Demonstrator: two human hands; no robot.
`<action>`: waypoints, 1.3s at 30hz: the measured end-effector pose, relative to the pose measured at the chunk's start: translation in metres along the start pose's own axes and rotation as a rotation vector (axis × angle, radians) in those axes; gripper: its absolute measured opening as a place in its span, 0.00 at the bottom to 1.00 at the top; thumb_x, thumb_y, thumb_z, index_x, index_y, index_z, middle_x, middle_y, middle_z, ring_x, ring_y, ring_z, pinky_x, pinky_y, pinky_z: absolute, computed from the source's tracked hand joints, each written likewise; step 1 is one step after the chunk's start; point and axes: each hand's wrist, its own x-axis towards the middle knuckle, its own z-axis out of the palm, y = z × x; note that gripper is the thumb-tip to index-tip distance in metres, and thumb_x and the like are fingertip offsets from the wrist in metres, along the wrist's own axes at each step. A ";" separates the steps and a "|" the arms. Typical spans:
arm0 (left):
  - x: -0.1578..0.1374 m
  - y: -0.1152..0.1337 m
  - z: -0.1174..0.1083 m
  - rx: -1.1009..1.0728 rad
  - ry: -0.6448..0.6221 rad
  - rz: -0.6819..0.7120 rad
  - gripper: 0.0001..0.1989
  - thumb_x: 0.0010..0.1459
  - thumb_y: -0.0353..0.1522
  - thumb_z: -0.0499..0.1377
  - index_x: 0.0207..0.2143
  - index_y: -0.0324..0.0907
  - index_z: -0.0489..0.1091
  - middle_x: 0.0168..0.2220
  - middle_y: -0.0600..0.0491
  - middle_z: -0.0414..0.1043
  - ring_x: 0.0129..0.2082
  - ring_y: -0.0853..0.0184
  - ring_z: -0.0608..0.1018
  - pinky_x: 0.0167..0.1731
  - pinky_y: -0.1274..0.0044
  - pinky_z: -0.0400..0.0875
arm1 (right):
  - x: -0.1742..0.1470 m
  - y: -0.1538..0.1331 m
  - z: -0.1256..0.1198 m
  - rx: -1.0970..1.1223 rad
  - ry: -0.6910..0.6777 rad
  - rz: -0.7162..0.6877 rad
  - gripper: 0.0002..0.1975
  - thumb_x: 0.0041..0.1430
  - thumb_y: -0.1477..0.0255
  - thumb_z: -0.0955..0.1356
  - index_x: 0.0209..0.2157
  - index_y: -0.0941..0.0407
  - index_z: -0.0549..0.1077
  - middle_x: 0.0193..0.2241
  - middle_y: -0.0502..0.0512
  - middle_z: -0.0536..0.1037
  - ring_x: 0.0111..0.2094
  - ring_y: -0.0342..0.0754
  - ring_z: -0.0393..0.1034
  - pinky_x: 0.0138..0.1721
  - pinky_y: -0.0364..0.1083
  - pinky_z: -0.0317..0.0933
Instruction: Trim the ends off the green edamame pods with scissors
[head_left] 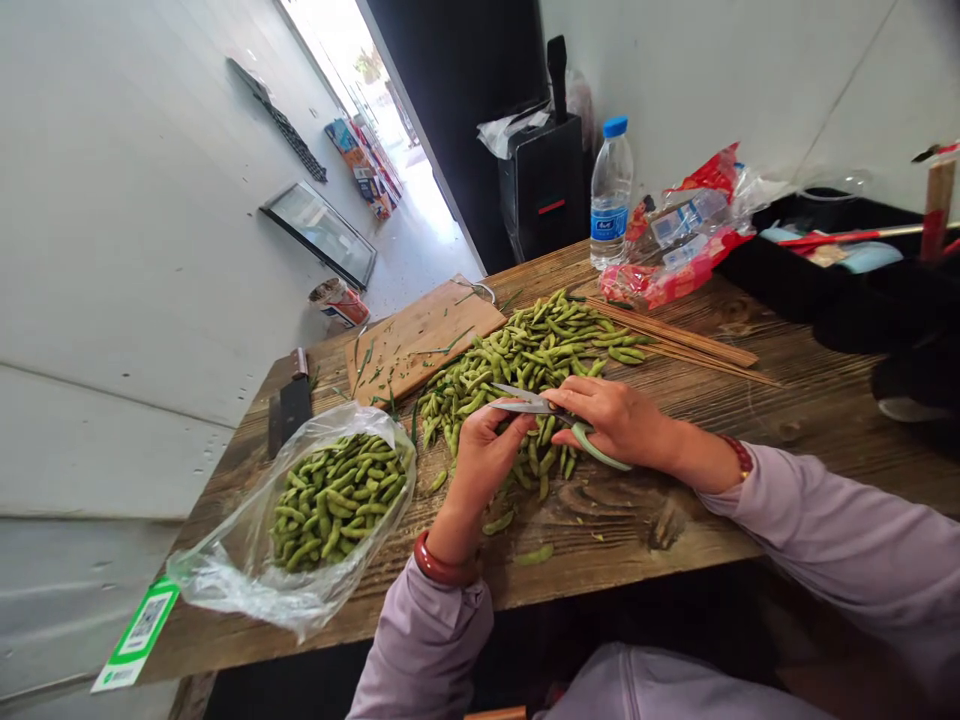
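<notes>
- Clearly, the right hand [619,420] has its fingers wrapped round one pair of scissors [534,405], with smooth metal blades and a rounded, pale green handle [600,452].
- The scissors are above the near edge of the pod heap [540,345], between the hands; their long axis slants from the handle, at the person's right, to the tips, pointing left and slightly away. The two blades stand a little apart.
- The left hand [484,455] lies just under the blades, its fingers bent together; I cannot tell whether they pinch a pod.
- The heap is of plump, curved green pods, too many to count; more fill one thin, crinkled clear plastic bag [187,580] at the left.
- Two loose pods lie near the front edge of the rough, dark-grained wooden bench [637,540].
- Behind the bag rests one broad, dark-bladed cleaver [291,412]; beside the heap, one flat, rectangular wooden board [420,335] strewn with green scraps.
- Beyond, one blue-capped clear bottle [612,185] stands upright; slim wooden sticks [694,340], uncounted, lie in a bundle.
</notes>
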 end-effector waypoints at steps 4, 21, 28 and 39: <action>0.001 -0.002 -0.002 0.028 0.027 0.022 0.07 0.58 0.35 0.64 0.33 0.41 0.80 0.33 0.52 0.78 0.36 0.65 0.75 0.39 0.75 0.67 | -0.001 0.001 0.000 0.002 0.005 0.014 0.22 0.60 0.70 0.73 0.55 0.58 0.70 0.41 0.60 0.78 0.39 0.56 0.76 0.39 0.52 0.73; 0.007 -0.006 -0.009 -0.719 0.230 -0.188 0.17 0.42 0.36 0.74 0.33 0.39 0.77 0.22 0.58 0.68 0.19 0.79 0.63 0.16 0.85 0.50 | -0.002 0.006 0.002 0.050 0.115 0.091 0.27 0.59 0.65 0.74 0.57 0.57 0.68 0.46 0.63 0.76 0.44 0.58 0.75 0.45 0.56 0.73; 0.004 -0.008 -0.007 -0.807 0.180 -0.226 0.15 0.42 0.34 0.75 0.34 0.40 0.78 0.22 0.59 0.67 0.18 0.80 0.65 0.15 0.87 0.52 | 0.000 0.004 0.001 0.042 0.090 0.031 0.28 0.58 0.63 0.74 0.57 0.57 0.68 0.46 0.65 0.76 0.45 0.60 0.74 0.45 0.57 0.72; 0.002 0.002 0.001 -0.760 0.168 -0.269 0.17 0.39 0.36 0.76 0.31 0.38 0.77 0.20 0.59 0.67 0.18 0.79 0.64 0.16 0.86 0.53 | -0.001 0.003 0.004 0.116 0.096 0.025 0.28 0.59 0.63 0.74 0.57 0.56 0.66 0.45 0.63 0.76 0.45 0.58 0.73 0.46 0.56 0.72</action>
